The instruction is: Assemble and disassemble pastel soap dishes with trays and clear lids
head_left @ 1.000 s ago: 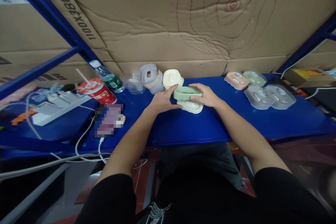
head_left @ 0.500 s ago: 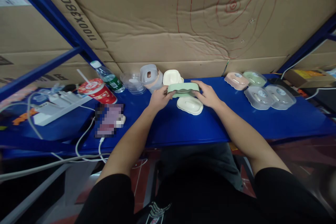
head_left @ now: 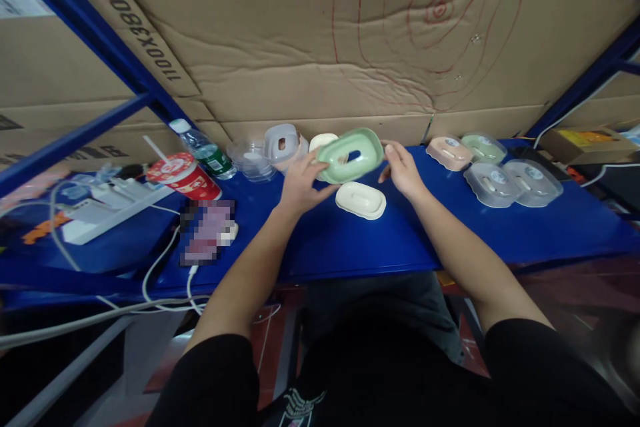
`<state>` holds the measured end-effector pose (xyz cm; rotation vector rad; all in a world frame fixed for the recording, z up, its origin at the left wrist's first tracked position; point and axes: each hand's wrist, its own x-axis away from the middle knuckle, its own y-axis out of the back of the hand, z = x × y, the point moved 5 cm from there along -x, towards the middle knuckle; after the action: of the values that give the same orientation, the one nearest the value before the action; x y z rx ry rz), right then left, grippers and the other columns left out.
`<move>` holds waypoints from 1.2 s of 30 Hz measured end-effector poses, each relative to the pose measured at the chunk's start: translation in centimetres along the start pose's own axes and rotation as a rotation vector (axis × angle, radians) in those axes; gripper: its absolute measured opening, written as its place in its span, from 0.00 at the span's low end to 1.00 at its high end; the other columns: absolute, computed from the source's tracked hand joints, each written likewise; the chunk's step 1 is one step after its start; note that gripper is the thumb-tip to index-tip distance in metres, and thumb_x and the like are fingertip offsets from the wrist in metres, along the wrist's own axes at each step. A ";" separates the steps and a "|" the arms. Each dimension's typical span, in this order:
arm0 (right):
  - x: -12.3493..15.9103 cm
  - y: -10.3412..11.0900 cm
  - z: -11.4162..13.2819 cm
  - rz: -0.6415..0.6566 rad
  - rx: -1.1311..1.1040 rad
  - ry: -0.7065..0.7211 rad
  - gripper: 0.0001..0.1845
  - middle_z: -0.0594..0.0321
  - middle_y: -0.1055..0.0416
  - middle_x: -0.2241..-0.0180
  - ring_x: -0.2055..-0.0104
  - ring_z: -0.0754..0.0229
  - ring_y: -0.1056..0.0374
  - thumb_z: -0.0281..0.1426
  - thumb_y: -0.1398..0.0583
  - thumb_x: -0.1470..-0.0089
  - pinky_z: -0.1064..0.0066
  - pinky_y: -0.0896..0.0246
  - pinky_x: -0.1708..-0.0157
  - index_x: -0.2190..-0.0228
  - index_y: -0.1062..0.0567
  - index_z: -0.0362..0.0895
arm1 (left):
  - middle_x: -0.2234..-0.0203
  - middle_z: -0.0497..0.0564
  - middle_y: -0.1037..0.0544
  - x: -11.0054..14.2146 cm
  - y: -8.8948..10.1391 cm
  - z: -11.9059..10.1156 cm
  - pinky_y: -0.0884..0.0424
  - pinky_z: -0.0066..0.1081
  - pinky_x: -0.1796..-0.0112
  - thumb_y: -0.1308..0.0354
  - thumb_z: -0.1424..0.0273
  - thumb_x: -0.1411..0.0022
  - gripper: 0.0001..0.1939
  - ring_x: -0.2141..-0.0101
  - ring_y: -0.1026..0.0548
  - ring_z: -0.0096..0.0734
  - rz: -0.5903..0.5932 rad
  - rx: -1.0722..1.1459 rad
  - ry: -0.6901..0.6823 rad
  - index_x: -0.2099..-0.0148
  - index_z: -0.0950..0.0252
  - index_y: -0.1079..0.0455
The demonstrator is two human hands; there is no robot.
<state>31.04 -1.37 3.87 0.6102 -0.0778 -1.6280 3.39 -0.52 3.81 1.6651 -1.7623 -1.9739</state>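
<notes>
My left hand (head_left: 299,185) grips the left end of a light green oval plastic cover (head_left: 371,145) with a slot through its middle. The cover is tilted, with its hollow side turned towards me. At its right end is my right hand (head_left: 404,172), thumb and fingers apart; whether a fingertip touches the rim I cannot tell. Just below the cover, a cream oval lid-like piece (head_left: 361,201) lies on the blue table (head_left: 360,247). Another cream piece (head_left: 321,141) sits behind, partly hidden by the green cover and my left hand.
Left of my hands stand stacked greyish slotted containers (head_left: 286,147) and clear bowls (head_left: 254,160). Farther left are a water bottle (head_left: 213,157), red cup (head_left: 193,180), blurred-out phone (head_left: 205,230) and power strip (head_left: 110,210). Several lidded boxes (head_left: 493,183) sit right; cardboard (head_left: 300,33) walls the back.
The green cover has turned from edge-on to showing its hollow side and slot. My right hand's fingers have loosened from its right end, while my left hand keeps hold.
</notes>
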 end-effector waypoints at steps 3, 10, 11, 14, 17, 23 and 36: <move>0.2 0.2 0.4 0.046 0.372 0.121 0.41 0.50 0.18 0.48 0.57 0.48 0.20 0.62 0.48 0.31 0.54 0.25 0.51 0.34 0.28 0.46 | 0.36 0.66 0.27 0.4 2.0 3.4 0.36 0.59 0.33 0.27 0.51 0.39 0.33 0.33 0.31 0.63 -0.295 -0.046 0.227 0.39 0.60 0.31; 0.8 -2.1 -0.6 0.373 0.688 0.083 0.30 0.51 0.18 0.46 0.44 0.42 0.22 0.47 0.38 0.32 0.54 0.26 0.49 0.37 0.24 0.46 | 0.36 0.68 0.34 1.5 2.8 9.3 0.39 0.59 0.31 0.24 0.55 0.44 0.44 0.32 0.35 0.65 -0.510 -0.093 0.613 0.32 0.63 0.36; 0.9 -2.3 -0.6 0.395 0.698 0.087 0.30 0.51 0.18 0.45 0.44 0.42 0.22 0.47 0.38 0.32 0.54 0.26 0.49 0.36 0.25 0.46 | 0.34 0.69 0.36 1.4 2.4 9.5 0.40 0.61 0.31 0.23 0.55 0.44 0.46 0.31 0.37 0.67 -0.486 -0.094 0.625 0.30 0.64 0.36; 1.1 -2.5 -0.6 0.441 0.722 0.093 0.33 0.50 0.20 0.42 0.44 0.43 0.22 0.48 0.39 0.31 0.54 0.26 0.48 0.32 0.28 0.46 | 0.27 0.73 0.44 1.3 1.5 9.4 0.45 0.66 0.29 0.24 0.52 0.43 0.50 0.26 0.44 0.72 -0.409 -0.092 0.599 0.26 0.63 0.40; 1.2 -2.5 -0.7 0.478 0.752 0.086 0.35 0.48 0.20 0.42 0.44 0.41 0.21 0.48 0.39 0.31 0.54 0.26 0.49 0.31 0.29 0.46 | 0.24 0.76 0.49 1.5 1.2 9.2 0.48 0.69 0.30 0.28 0.49 0.40 0.52 0.24 0.49 0.73 -0.384 -0.081 0.575 0.23 0.64 0.45; 1.5 -2.6 -0.7 0.566 0.846 0.061 0.24 0.52 0.15 0.48 0.45 0.42 0.20 0.42 0.40 0.31 0.57 0.27 0.53 0.40 0.20 0.47 | 0.24 0.75 0.47 1.9 1.7 9.5 0.48 0.68 0.29 0.31 0.48 0.37 0.51 0.23 0.49 0.71 -0.419 -0.084 0.612 0.23 0.64 0.46; 0.3 -1.2 -0.6 0.297 0.761 -0.061 0.11 0.55 0.13 0.57 0.52 0.44 0.19 0.34 0.38 0.41 0.58 0.27 0.57 0.63 0.13 0.48 | 0.72 0.49 0.17 1.2 -4.0 -3.9 0.23 0.38 0.60 0.37 0.51 0.29 0.28 0.67 0.17 0.39 0.213 0.116 -0.096 0.35 0.62 0.24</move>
<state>30.19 -1.30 2.76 1.0646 -0.8223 -1.2969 7.89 -2.56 0.94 1.3626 -2.0283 -1.9209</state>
